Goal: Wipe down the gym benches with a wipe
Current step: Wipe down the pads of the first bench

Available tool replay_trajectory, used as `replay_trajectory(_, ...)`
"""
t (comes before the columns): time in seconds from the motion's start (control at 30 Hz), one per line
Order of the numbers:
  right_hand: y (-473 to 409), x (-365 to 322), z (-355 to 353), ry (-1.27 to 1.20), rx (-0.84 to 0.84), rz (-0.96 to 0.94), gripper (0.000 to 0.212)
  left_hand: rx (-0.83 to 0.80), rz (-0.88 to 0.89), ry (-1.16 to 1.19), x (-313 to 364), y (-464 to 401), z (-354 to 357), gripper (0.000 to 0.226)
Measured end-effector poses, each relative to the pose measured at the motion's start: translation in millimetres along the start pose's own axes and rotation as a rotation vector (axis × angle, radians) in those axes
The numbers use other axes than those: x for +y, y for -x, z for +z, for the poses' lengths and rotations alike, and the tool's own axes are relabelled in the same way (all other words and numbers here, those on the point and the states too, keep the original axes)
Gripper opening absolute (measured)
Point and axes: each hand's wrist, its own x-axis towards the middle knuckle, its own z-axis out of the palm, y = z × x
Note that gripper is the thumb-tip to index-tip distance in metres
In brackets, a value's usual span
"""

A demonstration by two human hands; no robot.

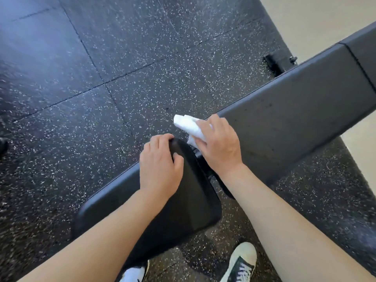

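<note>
Right hand (pixel 218 142) holds wipe (pixel 188 126), apparently hiding bench (pixel 295 123) gap.

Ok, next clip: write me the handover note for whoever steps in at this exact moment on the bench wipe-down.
Left hand: grips the top edge of the seat pad, fingers curled over it.
Right hand: holds the white wipe, folded, at the near end of the long back pad, over the gap between the two pads.
Done: cannot tell from this view which surfaces are already wiped; no wet streaks show.
Left: judging by the hand positions, wipe the gap and the pad ends, then run the wipe along the long back pad and across the seat pad.
</note>
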Motion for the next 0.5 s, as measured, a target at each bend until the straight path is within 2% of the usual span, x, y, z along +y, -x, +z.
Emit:
replay_trajectory(0.13, 67, 31, -8, 0.004, -0.039, -0.166, 0.026, 0.131, -0.052, -0.156, 11, 11, 21, 0.049)
replay_trajectory(0.3, 142, 74, -21, -0.084, -0.101, -0.283, 0.027, 0.186, -0.057, -0.253, 10, 11, 33, 0.051)
replay_trajectory(0.5, 95, 64, -6, -0.148, -0.016, -0.319, 0.023, 0.231, -0.053, -0.255, 8, 10, 36, 0.050)
